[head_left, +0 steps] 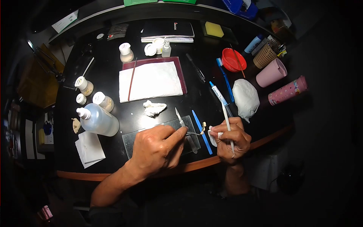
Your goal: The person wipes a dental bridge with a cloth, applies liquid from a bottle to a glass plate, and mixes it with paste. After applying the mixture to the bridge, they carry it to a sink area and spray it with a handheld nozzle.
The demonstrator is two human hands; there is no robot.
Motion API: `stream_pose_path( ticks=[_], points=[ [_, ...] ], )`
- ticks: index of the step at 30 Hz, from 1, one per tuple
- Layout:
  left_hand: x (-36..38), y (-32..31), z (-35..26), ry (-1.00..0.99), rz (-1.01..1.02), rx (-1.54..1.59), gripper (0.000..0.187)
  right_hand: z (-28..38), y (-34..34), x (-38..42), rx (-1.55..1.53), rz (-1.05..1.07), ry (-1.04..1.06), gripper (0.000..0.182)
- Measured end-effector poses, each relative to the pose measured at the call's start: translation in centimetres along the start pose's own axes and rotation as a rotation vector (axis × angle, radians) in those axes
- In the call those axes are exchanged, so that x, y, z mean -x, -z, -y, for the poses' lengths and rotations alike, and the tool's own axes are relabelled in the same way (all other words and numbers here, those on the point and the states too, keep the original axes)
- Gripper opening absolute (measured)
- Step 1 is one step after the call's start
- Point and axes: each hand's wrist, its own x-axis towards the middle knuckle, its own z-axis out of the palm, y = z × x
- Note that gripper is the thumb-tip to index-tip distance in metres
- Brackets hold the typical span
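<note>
Left hand (159, 145), left of blue stick (199, 126), grips metal tool (194, 133), cream piece (204, 124) at its tip; right hand (233, 139), right of blue stick, holds white tool (227, 120), tissue (212, 139).

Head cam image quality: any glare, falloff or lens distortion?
Head view: front desk edge bows, wide-angle distortion; head view: glare on the black desktop beside the crumpled tissue; head view: outer corners sink to near black; head view: cream piece too small to judge focus.
</note>
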Motion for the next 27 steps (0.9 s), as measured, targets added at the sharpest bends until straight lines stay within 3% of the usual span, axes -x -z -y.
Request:
stream_pose_path(
  ticks=[5, 8, 11, 14, 19, 22, 27],
  points=[
    [0.1, -0.1, 0.1, 0.000, 0.000, 0.005, 0.031, -0.2, 0.6, 0.0, 0.143, 0.026, -0.163, 0.024],
    [0.0, -0.3, 0.0, -0.001, -0.014, 0.024, 0.025, -0.3, 0.9, -0.5, 0.234, 0.071, -0.109, 0.024],
    [-0.2, -0.1, -0.1, 0.017, -0.007, 0.084, 0.023, 0.5, 1.0, -1.4, 0.127, 0.029, -0.053, 0.024],
    [-0.2, 0.0, -0.2, 0.041, 0.004, 0.148, 0.025, 0.9, 0.6, -1.7, -0.146, 0.027, -0.138, 0.024],
    [-0.2, 0.0, -0.1, 0.044, -0.004, 0.180, 0.022, 0.6, 0.1, -2.3, -0.206, 0.104, -0.147, 0.025],
    [0.0, -0.4, 0.3, 0.019, -0.034, 0.161, 0.020, 0.2, -0.2, -2.6, -0.136, 0.043, -0.101, 0.021],
    [-0.2, 0.1, 0.1, 0.105, -0.033, 0.136, 0.012, -0.1, 0.6, -1.9, 0.029, 0.038, -0.226, 0.019]
  ],
)
